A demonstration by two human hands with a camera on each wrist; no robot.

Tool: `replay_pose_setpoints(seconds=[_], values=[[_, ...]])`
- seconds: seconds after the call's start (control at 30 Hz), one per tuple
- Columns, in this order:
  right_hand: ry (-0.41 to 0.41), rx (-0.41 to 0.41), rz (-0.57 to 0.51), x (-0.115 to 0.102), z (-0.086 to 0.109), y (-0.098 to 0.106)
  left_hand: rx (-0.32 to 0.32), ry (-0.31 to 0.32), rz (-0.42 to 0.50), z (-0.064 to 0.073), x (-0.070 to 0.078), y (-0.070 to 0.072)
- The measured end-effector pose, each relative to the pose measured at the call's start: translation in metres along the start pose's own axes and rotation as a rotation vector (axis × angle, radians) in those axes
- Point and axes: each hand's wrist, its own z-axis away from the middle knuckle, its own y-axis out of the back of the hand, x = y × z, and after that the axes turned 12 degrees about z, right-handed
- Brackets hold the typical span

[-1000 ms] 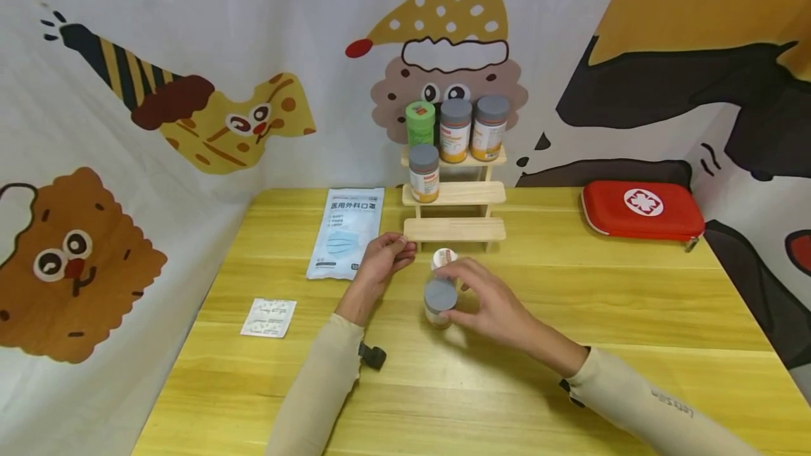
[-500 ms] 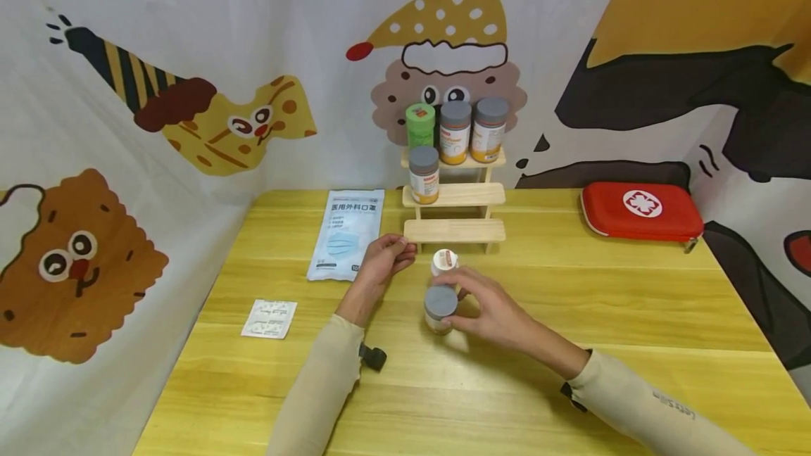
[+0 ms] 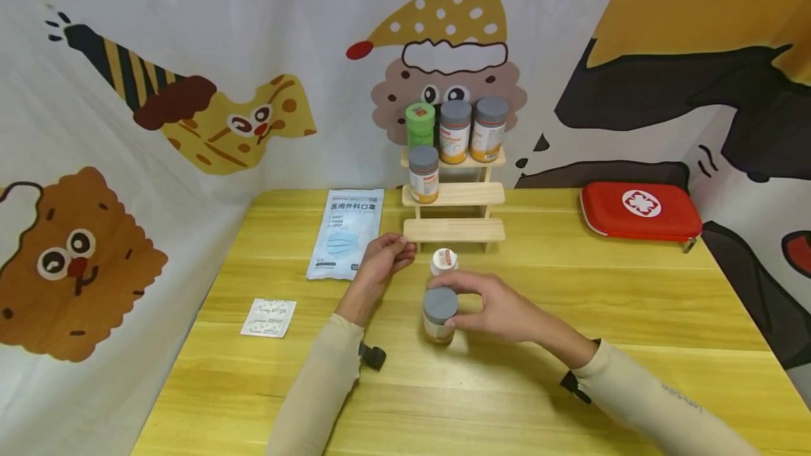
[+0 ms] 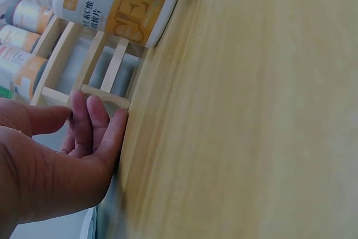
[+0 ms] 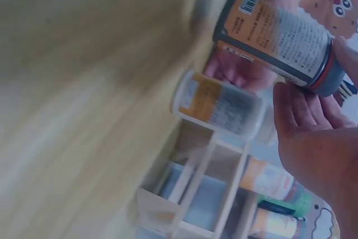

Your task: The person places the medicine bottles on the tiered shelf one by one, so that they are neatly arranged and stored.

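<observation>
My right hand (image 3: 497, 307) pinches a supplement bottle (image 3: 438, 329) by its grey lid. In the right wrist view this bottle (image 5: 279, 40) shows an orange and white label, with thumb and fingers on either side of the lid. Just behind it stands a white vitamin bottle (image 3: 443, 260), its orange-and-white label turned to the left wrist camera. My left hand (image 3: 384, 259) holds the left end of the lowest step of a three-step wooden stand (image 3: 454, 229). Seen from the left wrist, thumb and fingertips (image 4: 79, 100) meet right at the step's end.
Three bottles line the top step, a green one (image 3: 420, 125) among them; another grey-lidded bottle (image 3: 424, 178) is on the middle step. A mask packet (image 3: 345, 231) and a blister pack (image 3: 269, 318) lie left. A red first-aid case (image 3: 640, 211) sits at the back right.
The bottle in my right hand has come slightly nearer to me, away from the white bottle, and the right hand has moved with it. The left hand stays at the stand.
</observation>
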Motion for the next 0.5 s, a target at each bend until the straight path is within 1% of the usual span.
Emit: replay_pose_setpoints(seconds=[0.17, 0.33, 0.43, 0.5], values=[[-0.005, -0.046, -0.019, -0.012, -0.002, 0.019, -0.001, 0.002, 0.000, -0.001, 0.000, 0.000], [-0.006, -0.073, 0.002, -0.021, -0.005, 0.050, -0.001, -0.001, 0.003, 0.001, 0.001, -0.001], [0.007, -0.058, 0.014, -0.024, -0.007, 0.070, 0.006, 0.000, 0.003, 0.001, 0.001, -0.001], [0.000, -0.034, 0.039, -0.026, -0.008, 0.081, 0.008, 0.005, 0.005, 0.002, 0.000, -0.001]])
